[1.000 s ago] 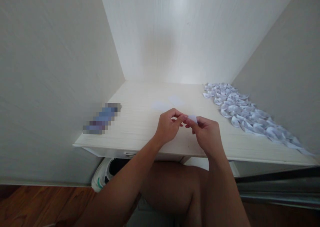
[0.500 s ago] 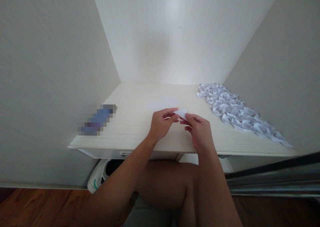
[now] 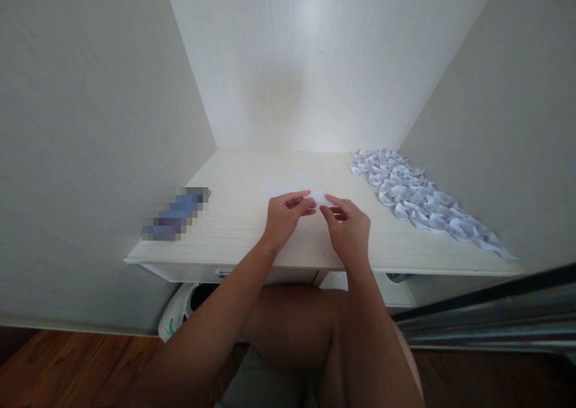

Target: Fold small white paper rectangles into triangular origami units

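A small white piece of paper (image 3: 320,198) is held between my two hands, just above the white desk (image 3: 225,222). My left hand (image 3: 288,213) pinches its left end between thumb and fingers. At its other end, my right hand (image 3: 346,219) has thumb and index finger on the edge, the remaining fingers curled. Behind the hands, flat white paper pieces (image 3: 302,180) lie on the desktop, faint against its pale surface. How the held paper is folded is too blurred to tell.
A long heap of folded white paper pieces (image 3: 405,189) runs along the right wall. At the left lies a blue, pixelated object (image 3: 177,215). Panels enclose the desk on three sides. Below its front edge are a drawer handle (image 3: 222,273) and a white shoe (image 3: 173,312).
The paper has turned from a pinched, mostly covered position to lying stretched between both hands. The hands have drawn slightly apart, and the view has shifted a little.
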{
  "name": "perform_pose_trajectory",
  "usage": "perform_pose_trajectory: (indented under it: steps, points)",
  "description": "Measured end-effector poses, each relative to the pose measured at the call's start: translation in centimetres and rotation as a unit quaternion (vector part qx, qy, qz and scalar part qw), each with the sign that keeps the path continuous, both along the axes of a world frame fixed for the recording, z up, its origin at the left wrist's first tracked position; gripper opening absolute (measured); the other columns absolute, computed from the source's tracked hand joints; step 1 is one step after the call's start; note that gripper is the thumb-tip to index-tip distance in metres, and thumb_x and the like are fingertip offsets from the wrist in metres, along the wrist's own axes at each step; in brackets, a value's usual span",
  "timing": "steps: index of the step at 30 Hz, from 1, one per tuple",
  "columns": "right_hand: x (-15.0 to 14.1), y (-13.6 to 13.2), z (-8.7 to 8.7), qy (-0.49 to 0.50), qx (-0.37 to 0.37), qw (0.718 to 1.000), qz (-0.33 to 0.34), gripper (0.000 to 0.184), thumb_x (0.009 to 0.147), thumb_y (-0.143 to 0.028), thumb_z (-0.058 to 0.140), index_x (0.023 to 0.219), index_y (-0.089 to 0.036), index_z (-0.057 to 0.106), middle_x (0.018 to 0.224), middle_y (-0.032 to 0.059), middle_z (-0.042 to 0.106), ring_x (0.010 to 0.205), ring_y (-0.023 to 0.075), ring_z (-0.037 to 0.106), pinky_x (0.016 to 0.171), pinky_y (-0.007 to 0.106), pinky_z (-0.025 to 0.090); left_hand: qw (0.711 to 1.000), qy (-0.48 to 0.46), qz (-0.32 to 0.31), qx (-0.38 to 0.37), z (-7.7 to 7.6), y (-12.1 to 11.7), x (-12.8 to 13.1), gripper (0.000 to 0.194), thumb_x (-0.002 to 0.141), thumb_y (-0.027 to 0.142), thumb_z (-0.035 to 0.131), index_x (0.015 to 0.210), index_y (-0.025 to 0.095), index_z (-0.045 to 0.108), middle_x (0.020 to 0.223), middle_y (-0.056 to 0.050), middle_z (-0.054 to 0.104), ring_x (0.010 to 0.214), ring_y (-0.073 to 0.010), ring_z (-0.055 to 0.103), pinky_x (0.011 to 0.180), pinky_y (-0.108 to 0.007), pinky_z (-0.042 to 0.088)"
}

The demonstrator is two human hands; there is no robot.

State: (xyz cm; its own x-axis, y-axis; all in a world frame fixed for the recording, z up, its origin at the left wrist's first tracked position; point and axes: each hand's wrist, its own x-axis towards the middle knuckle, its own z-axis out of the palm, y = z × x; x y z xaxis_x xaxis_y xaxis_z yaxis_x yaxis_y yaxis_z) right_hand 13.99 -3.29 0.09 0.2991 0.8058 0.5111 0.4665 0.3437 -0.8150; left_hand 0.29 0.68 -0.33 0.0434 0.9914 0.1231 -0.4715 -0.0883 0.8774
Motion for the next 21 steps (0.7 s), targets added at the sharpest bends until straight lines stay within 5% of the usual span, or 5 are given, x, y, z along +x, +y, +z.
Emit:
perform_pose_trajectory:
  steps: [21]
  points:
    - [-1.6,0.2,-0.7,0.097,-0.060,0.993,-0.035,0.038,0.087,-0.043,0.069,0.110,-0.015,0.081,0.101,0.0141,0.082,0.080,0.0246,0.076,0.074,0.037,0.059,0.998,0.052,0.005,0.022,0.0,-0.1,-0.2,0.051,0.061,0.035,0.095,0.101,0.010,0.077,0.082,-0.008,0.079,0.077,-0.0203,0.075,0.077,-0.043,0.067]
